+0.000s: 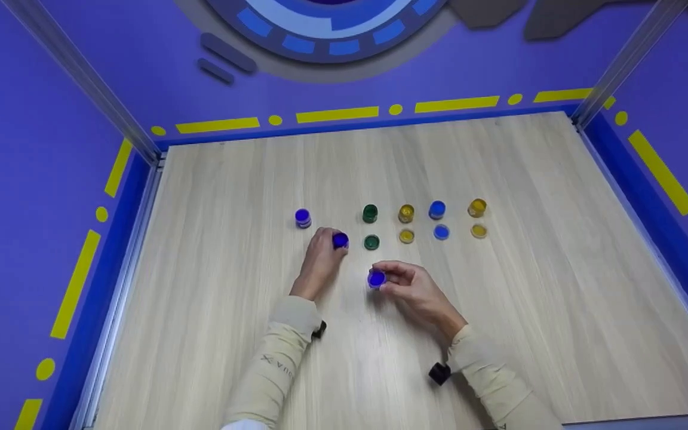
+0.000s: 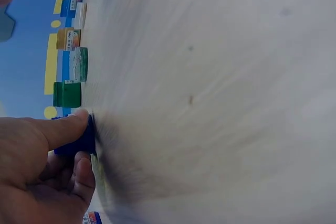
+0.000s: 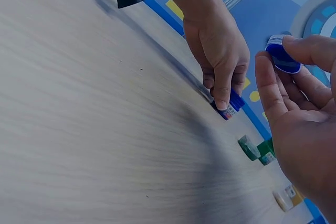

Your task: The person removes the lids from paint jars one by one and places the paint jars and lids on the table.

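My left hand (image 1: 319,257) grips a small dark-blue paint jar (image 1: 340,240) from its sides, low at the table, with thumb and fingers around it in the left wrist view. Nearer to me, my right hand (image 1: 418,291) pinches a round jar lid (image 1: 377,279) above the table. Violet-blue paint coats the lid's inner face, which is turned up in the head view. Another violet-blue paint jar (image 1: 303,218) stands just beyond the left hand, to its left. To the right of that hand are an uncapped green jar (image 1: 370,213) and a green lid (image 1: 371,242).
Farther right in the same row stand a yellow jar (image 1: 407,213), a blue jar (image 1: 437,209) and an ochre jar (image 1: 478,207). Before them lie a yellow lid (image 1: 407,236), a blue lid (image 1: 441,232) and an ochre lid (image 1: 479,231). Blue walls enclose the wooden table (image 1: 230,197).
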{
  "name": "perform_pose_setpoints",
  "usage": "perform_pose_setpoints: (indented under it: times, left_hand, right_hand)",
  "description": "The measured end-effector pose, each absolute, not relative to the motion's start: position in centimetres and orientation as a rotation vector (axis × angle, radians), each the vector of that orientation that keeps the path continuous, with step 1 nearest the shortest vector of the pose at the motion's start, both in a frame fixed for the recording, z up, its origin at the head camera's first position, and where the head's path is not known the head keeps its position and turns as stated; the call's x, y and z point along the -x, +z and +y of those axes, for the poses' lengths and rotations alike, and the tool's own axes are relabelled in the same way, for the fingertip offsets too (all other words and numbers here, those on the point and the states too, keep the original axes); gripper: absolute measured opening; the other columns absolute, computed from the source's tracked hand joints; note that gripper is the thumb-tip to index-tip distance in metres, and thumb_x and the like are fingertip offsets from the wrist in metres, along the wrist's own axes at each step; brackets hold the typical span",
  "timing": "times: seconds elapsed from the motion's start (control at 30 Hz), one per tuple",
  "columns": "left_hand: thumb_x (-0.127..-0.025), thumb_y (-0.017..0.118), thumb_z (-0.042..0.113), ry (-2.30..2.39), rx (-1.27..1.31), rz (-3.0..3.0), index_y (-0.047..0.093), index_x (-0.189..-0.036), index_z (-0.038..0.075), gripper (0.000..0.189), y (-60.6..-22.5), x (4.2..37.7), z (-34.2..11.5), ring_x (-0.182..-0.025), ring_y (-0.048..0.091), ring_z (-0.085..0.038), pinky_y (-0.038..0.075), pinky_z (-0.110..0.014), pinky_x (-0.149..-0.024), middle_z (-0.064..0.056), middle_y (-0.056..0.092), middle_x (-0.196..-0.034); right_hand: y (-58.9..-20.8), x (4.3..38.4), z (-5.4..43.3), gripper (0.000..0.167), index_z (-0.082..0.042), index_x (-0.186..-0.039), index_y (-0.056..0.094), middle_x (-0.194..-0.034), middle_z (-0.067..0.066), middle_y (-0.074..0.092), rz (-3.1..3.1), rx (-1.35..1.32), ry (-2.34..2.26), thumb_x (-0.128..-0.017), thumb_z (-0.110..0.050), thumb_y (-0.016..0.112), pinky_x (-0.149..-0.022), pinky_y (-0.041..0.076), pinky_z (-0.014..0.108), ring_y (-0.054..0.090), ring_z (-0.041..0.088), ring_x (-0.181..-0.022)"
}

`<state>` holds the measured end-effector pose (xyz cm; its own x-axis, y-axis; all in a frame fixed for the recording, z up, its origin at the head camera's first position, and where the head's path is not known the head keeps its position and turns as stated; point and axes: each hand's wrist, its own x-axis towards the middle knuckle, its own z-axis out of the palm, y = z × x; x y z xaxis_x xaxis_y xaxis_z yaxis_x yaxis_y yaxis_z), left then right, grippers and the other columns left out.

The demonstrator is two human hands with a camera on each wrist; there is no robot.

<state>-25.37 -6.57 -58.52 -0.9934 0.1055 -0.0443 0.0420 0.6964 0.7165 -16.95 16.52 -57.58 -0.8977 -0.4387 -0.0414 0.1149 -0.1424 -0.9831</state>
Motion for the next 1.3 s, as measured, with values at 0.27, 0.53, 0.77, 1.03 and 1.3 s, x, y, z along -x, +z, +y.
perform_pose_setpoints:
  times: [0.27, 0.53, 0.77, 1.03, 1.3]
  left_hand:
    - [-0.096, 0.072, 0.006, 1.171, -0.074, 2.802, 0.059, -0.129, -0.005, 0.037, -58.1, 26.7, -6.9, -0.126, 0.056, -0.032, 0.042, -0.042, -0.11, -0.018, 0.058, -0.129]
    - [-0.097, 0.071, 0.006, 1.153, -0.054, 2.815, 0.06, -0.129, -0.004, 0.036, -58.2, 28.2, -7.1, -0.124, 0.057, -0.03, 0.043, -0.04, -0.108, -0.017, 0.059, -0.127]
    - [-0.097, 0.071, 0.006, 1.185, -0.036, 2.831, 0.061, -0.13, -0.003, 0.036, -58.3, 29.1, -6.4, -0.122, 0.057, -0.029, 0.044, -0.04, -0.108, -0.016, 0.06, -0.127]
    - [-0.098, 0.07, 0.007, 1.149, -0.026, 2.836, 0.061, -0.131, -0.003, 0.036, -58.0, 29.9, -6.3, -0.123, 0.058, -0.029, 0.044, -0.04, -0.107, -0.017, 0.059, -0.128]
    - [-0.097, 0.069, 0.003, 1.051, -0.039, 2.83, 0.06, -0.13, -0.005, 0.035, -57.6, 30.8, -6.4, -0.122, 0.057, -0.03, 0.045, -0.04, -0.106, -0.018, 0.058, -0.126]
  right_hand:
    - [-57.8, 17.3, 16.0, 0.049, 0.011, -0.138, 0.056, -0.132, 0.019, 0.066, 1.752, 0.353, -2.089, -0.094, -0.004, 0.073, -0.1, 0.051, 0.032, 0.066, 0.018, -0.118]
    - [-58.2, 17.8, 15.6, 0.046, 0.011, -0.133, 0.059, -0.126, 0.016, 0.069, 1.763, 0.312, -2.073, -0.093, -0.003, 0.075, -0.101, 0.051, 0.031, 0.067, 0.018, -0.115]
    - [-58.3, 18.4, 14.9, 0.043, 0.009, -0.129, 0.06, -0.123, 0.016, 0.069, 1.812, 0.194, -2.084, -0.09, 0.0, 0.076, -0.099, 0.051, 0.029, 0.067, 0.019, -0.113]
    - [-58.6, 19.2, 13.8, 0.053, 0.009, -0.137, 0.057, -0.131, 0.016, 0.066, 1.911, 0.141, -2.03, -0.09, -0.005, 0.079, -0.098, 0.05, 0.024, 0.065, 0.018, -0.115]
    - [-59.0, 19.7, 12.4, 0.045, 0.006, -0.132, 0.063, -0.123, 0.015, 0.069, 1.979, 0.131, -1.955, -0.088, 0.004, 0.075, -0.091, 0.053, 0.023, 0.065, 0.017, -0.104]
